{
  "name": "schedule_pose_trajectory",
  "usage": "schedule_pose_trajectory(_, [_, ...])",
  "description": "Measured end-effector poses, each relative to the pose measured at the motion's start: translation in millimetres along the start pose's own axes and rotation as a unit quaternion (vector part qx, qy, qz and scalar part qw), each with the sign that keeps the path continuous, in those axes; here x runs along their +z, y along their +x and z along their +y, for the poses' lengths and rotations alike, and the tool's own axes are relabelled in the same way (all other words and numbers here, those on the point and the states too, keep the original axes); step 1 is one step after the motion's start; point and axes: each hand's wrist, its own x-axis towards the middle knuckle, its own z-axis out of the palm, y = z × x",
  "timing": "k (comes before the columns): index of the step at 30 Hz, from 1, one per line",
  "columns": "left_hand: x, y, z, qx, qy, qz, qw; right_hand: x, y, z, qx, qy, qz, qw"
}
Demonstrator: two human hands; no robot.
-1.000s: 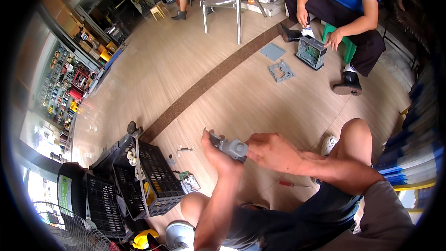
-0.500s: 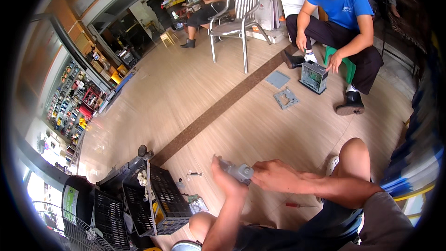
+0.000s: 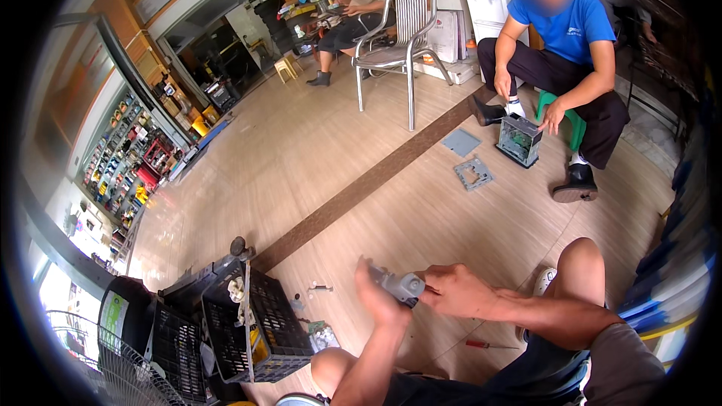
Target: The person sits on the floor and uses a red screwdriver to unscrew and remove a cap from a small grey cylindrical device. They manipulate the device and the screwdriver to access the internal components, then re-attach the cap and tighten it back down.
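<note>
Tan floor [image 3: 248, 158] crossed by brown strip [image 3: 368, 186] | metal chair [image 3: 391, 55] placed beyond | grey part [image 3: 402, 283] held in left hand [image 3: 382, 305] | right hand [image 3: 462, 291] at its end, grip cannot be told

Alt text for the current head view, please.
The wearer's left hand holds a grey device, the right hand at one end. A red-handled screwdriver lies nearby on the floor; beyond, a person in blue sits by an open boxy unit.
</note>
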Motion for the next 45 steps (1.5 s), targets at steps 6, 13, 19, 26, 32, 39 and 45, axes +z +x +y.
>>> schedule_pose_trajectory(6, [-0.1,-1.0,2.2,0.000,-0.011,-0.002,1.000,6.0,0.1,-3.1,0.049,0.025,-0.004,0.998])
schedule_pose_trajectory(13, [0.5,-1.6,3.7,0.011,-0.009,0.002,1.000,17.4,-5.0,3.4,-0.006,0.004,0.037,0.999])
schedule_pose_trajectory(19, [1.2,-1.4,4.4,0.005,-0.005,0.000,1.000,15.7,-3.9,6.0,-0.018,-0.039,0.018,0.999])
schedule_pose_trajectory(26, [-0.5,0.2,1.6,0.015,0.000,0.009,1.000,8.8,-4.2,2.7,-0.026,-0.056,0.011,0.998])
schedule_pose_trajectory(32, [3.4,-3.8,4.8,0.005,0.001,0.003,1.000,13.5,-5.8,3.3,0.061,0.030,0.035,0.997])
schedule_pose_trajectory(39, [-0.8,0.7,1.8,0.019,0.003,0.006,1.000,7.0,-0.1,-3.4,0.105,0.051,0.002,0.993])
schedule_pose_trajectory(45, [2.5,-4.0,3.7,0.016,0.012,0.007,1.000,10.0,-3.6,2.6,0.099,0.021,-0.018,0.995])
